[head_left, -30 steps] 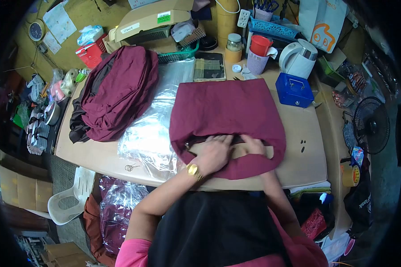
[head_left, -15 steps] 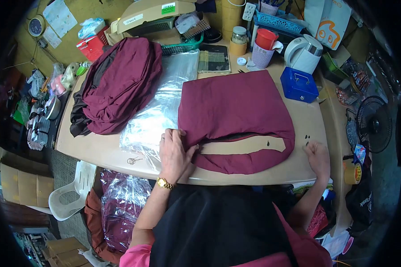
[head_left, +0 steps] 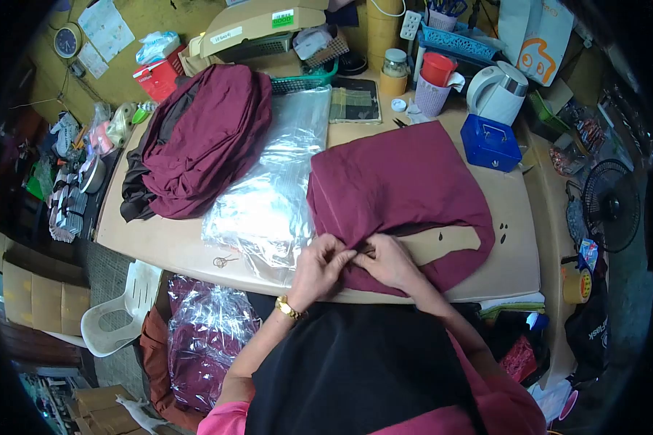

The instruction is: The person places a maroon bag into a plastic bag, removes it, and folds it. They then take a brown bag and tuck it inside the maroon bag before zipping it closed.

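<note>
A maroon fabric piece point(head_left: 406, 174), folded into a flat panel with a loop of cloth at its front, lies on the table point(head_left: 159, 243). At the left front corner of that cloth, my left hand point(head_left: 319, 267) pinches a bit of the fabric. Fingertip to fingertip with it, my right hand point(head_left: 389, 262) pinches the same spot. Whether something small sits between the fingers is hidden. Left of the cloth lies a stack of clear plastic bags point(head_left: 268, 196). Several small dark pieces point(head_left: 503, 233) rest to the right of the loop.
A heap of maroon cloth point(head_left: 203, 145) covers the table's left side. Along the back stand a blue cash box point(head_left: 490, 143), a white kettle point(head_left: 498, 94), a lidded jar point(head_left: 395, 69) and a green basket point(head_left: 305, 81). A white chair point(head_left: 123, 312) is at lower left.
My right hand has moved left from beside the small dark pieces to meet my left hand. The cloth's left front corner is now gathered and pinched, and the panel has turned slightly.
</note>
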Action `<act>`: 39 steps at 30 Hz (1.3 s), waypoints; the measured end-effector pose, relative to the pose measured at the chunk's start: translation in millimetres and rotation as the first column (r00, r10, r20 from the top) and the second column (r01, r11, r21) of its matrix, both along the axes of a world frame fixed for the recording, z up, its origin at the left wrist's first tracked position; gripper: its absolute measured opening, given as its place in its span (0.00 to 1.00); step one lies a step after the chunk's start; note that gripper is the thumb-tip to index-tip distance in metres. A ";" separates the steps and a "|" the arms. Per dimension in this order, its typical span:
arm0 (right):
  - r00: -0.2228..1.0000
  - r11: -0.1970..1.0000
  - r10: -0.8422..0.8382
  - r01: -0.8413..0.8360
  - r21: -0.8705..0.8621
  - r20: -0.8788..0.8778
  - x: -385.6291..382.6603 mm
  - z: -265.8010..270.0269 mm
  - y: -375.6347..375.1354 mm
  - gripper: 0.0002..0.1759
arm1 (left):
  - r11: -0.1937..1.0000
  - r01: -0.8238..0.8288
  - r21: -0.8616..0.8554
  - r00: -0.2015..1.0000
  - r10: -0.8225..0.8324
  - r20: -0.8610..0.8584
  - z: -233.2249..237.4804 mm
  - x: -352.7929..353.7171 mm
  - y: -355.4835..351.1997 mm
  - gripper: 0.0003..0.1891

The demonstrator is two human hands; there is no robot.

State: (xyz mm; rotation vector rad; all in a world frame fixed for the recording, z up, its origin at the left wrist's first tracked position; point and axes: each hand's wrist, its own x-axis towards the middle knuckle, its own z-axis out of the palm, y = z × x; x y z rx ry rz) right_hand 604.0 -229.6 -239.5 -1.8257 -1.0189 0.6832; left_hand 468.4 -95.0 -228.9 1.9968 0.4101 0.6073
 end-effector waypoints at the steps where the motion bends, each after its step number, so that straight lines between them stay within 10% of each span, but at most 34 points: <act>1: 0.998 0.997 0.020 -0.017 0.073 -0.054 -2.2 -26.9 3.1 0.18 | 0.998 0.011 0.061 1.000 -0.011 0.000 -0.7 -1.7 -3.3 0.10; 7: 0.924 0.995 0.009 0.029 0.095 -0.381 -13.6 -28.1 -8.9 0.15 | 0.941 -0.275 -0.198 0.959 0.282 0.012 -6.3 -7.3 8.1 0.21; 12: 0.964 0.993 -0.010 0.041 0.111 -0.265 -18.6 -29.0 -5.3 0.09 | 0.960 0.025 -0.280 0.976 -0.084 -0.203 -30.8 -3.6 42.3 0.12; 17: 0.797 0.945 0.096 0.115 0.307 -0.596 -6.0 -21.6 -7.3 0.06 | 0.733 0.011 -0.680 0.990 0.089 0.111 -32.1 4.2 54.1 0.10; 20: 0.742 0.942 0.121 0.125 0.312 -0.660 -9.5 -19.6 -5.7 0.05 | 0.888 -0.166 -0.428 0.962 0.242 0.130 -30.0 6.7 39.7 0.13; 22: 0.781 0.952 0.102 0.103 0.287 -0.617 -12.3 -21.9 -4.0 0.07 | 0.961 -0.276 0.031 0.957 0.272 0.100 13.7 -6.1 19.4 0.16; 25: 0.972 0.995 -0.056 0.072 0.064 -0.230 -13.7 -21.0 -1.8 0.09 | 0.951 0.003 0.308 0.983 0.054 -0.177 43.1 -16.0 2.4 0.23; 30: 0.986 0.952 -0.124 0.086 0.293 0.113 -24.6 1.1 2.8 0.08 | 0.886 0.089 0.456 0.930 0.090 -0.356 24.7 -9.8 3.2 0.23; 39: 0.979 0.922 -0.135 0.068 0.380 0.152 -25.2 -7.7 4.0 0.07 | 0.853 0.154 0.498 0.916 0.066 -0.396 19.0 -2.4 8.3 0.13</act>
